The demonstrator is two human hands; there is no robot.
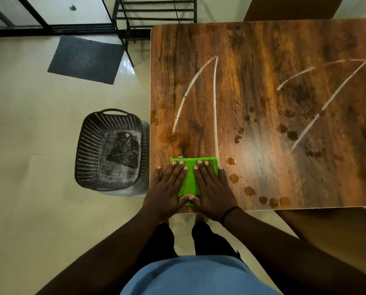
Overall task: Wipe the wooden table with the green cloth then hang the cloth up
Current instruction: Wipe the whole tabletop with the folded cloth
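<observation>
Wooden table (262, 103) carries brown splotches and pale streaks beyond and right of the flat, unclenched left hand (167, 188) and right hand (211, 188), which press the folded green cloth (190, 177) at the near-left corner. Best stroke: sustain even pressure, sweeping overlapping passes rightward.

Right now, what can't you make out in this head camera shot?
- Green cloth: mostly covered by the left hand and right hand.
- Wooden table: right side cut off by the frame edge.
- Basket: dark residue inside, too unclear to identify.
</observation>
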